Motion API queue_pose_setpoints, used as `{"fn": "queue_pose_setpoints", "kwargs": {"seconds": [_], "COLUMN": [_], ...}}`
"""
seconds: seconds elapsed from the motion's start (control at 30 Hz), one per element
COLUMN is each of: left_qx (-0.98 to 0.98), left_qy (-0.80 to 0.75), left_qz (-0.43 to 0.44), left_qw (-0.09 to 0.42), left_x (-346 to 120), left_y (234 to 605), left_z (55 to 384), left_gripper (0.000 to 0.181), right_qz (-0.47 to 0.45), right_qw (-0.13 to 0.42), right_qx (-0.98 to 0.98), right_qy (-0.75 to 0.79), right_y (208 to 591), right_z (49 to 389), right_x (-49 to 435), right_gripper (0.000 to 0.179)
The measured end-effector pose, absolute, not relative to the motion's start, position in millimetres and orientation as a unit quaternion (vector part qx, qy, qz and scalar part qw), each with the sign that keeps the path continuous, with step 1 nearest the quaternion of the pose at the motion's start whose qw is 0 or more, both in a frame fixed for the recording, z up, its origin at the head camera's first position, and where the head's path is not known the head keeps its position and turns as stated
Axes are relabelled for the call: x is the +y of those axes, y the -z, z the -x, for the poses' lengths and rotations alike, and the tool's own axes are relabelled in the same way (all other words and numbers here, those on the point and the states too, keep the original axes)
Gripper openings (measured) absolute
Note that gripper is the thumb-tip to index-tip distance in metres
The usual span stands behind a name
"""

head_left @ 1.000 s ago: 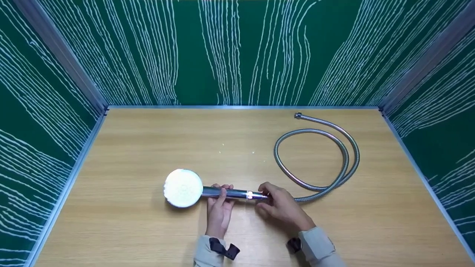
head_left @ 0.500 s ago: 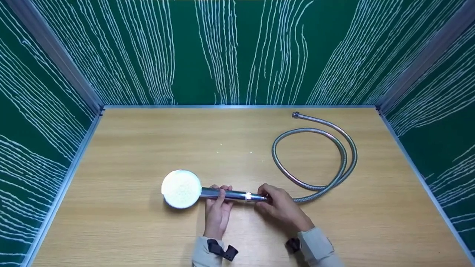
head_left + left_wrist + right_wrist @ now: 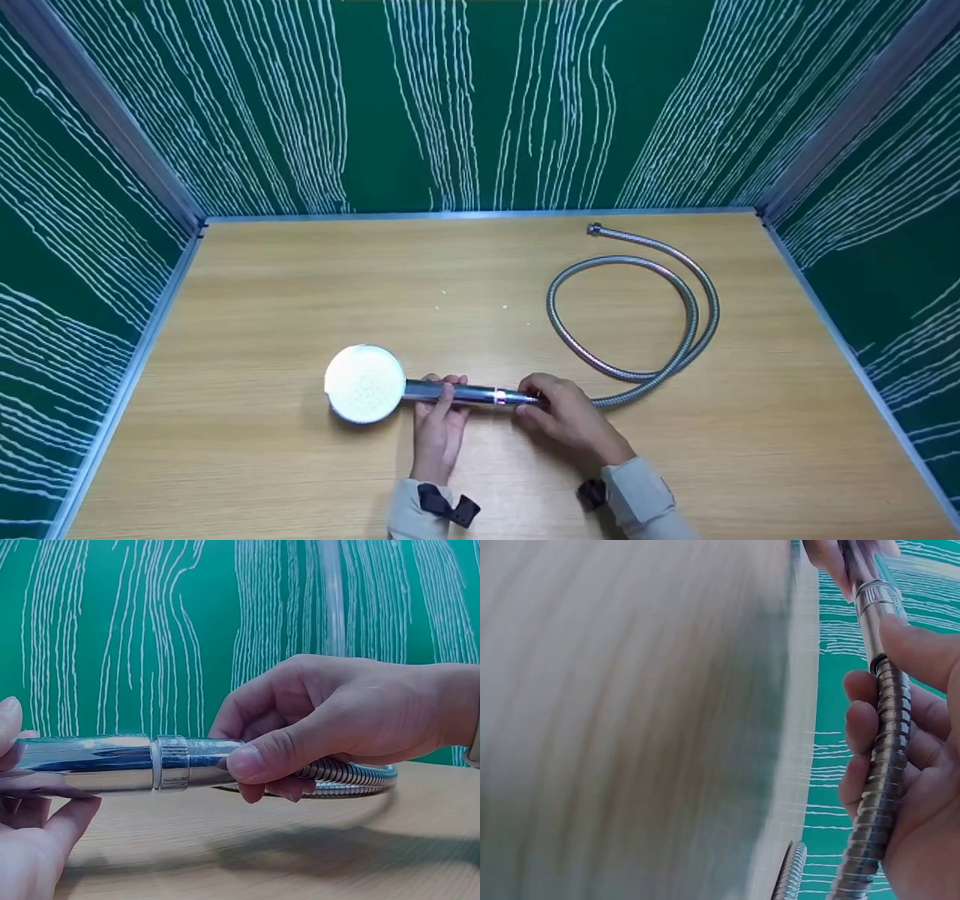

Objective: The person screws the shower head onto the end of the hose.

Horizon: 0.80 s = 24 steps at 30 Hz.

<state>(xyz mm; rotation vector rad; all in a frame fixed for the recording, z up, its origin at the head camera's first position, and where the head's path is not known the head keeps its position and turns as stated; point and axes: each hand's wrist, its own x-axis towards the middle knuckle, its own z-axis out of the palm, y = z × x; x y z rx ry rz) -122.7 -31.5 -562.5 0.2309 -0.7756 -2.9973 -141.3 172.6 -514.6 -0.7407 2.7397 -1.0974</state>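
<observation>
A chrome shower head [image 3: 365, 384] with a round white spray face lies face up at the left in the head view. My left hand [image 3: 439, 431] grips its handle [image 3: 90, 761], thumb on top and fingers beneath. At the handle's end sits a ribbed collar [image 3: 173, 763], meeting the smooth conical end of the metal shower hose [image 3: 626, 315]. My right hand [image 3: 574, 420] pinches that conical end between thumb and fingers. In the right wrist view the ribbed hose [image 3: 889, 757] runs down across the right palm.
The hose lies looped on the wooden table [image 3: 300, 285], its free end nut [image 3: 594, 229] near the back edge. Green panels [image 3: 382, 112] with white lines rise behind and at both sides. Several tiny white specks [image 3: 505, 307] dot the tabletop.
The whole head view has shifted slightly left. Both hands keep their hold on the shower head handle and the hose end, with little visible movement.
</observation>
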Motion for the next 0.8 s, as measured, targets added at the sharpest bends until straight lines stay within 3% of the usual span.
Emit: {"fn": "queue_pose_setpoints", "kwargs": {"seconds": [0.4, 0.8], "left_qx": [-0.256, -0.265], "left_qy": [0.961, 0.959], "left_qz": [-0.104, -0.095], "left_qw": [0.032, 0.030], "left_x": [-29.5, -29.6], "left_y": [561.4, 560.6], "left_z": [121.9, 122.2], "left_gripper": [0.018, 0.017], "right_qz": [0.204, 0.234], "right_qw": [0.089, 0.038], "right_qx": [0.911, 0.905], "right_qy": [0.347, 0.353], "right_y": [514.1, 515.4], "right_z": [142.8, 142.2], "right_x": [168.6, 169.2], "right_gripper": [0.028, 0.018]}}
